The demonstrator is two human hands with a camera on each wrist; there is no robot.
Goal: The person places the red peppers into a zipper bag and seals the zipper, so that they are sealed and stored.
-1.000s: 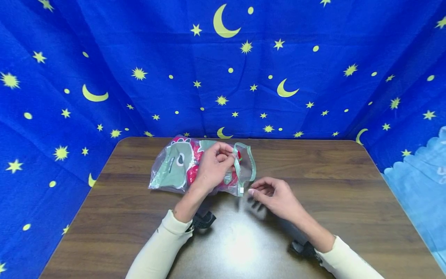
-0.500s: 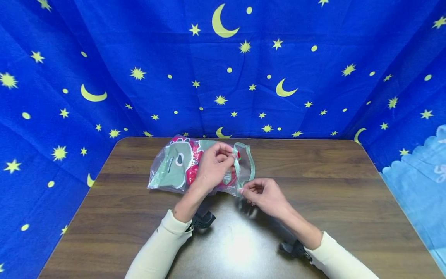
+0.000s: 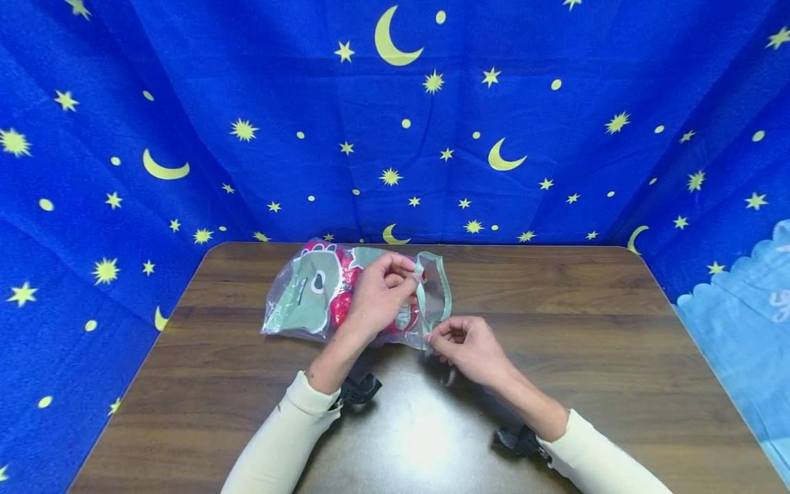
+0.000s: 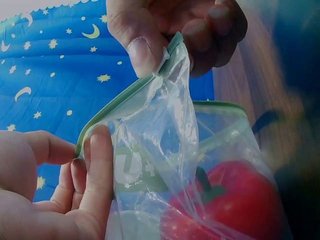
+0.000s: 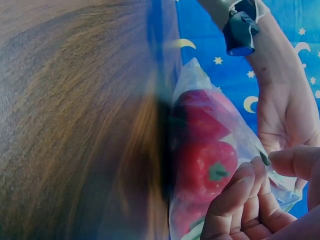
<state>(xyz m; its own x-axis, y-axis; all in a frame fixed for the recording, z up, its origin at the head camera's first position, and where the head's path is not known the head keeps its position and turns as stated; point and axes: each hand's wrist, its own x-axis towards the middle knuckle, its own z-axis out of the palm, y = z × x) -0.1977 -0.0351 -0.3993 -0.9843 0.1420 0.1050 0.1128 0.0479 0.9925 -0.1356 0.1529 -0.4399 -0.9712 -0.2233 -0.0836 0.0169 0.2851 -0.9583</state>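
A clear zip bag (image 3: 299, 295) with green print lies at the back of the table, its mouth toward the right and standing open. Red bell peppers show through the plastic, one pepper (image 4: 245, 200) with a green stem in the left wrist view and another pepper (image 5: 202, 167) in the right wrist view. My left hand (image 3: 384, 295) pinches the green edge of the mouth midway along. At the near corner, my right hand (image 3: 468, 348) pinches the end of the green zip, where a small white slider (image 4: 163, 61) shows by the thumb.
The wooden table (image 3: 586, 329) extends to both sides and in front of the bag. Behind it hangs a blue curtain (image 3: 321, 96) with yellow moons and stars. A light blue cloth (image 3: 740, 329) hangs at the right. Each wrist wears a black camera (image 3: 360, 389).
My right hand has moved left to the bag's near corner and taken hold of the zip end at the slider. My left hand has kept its grip on the edge.
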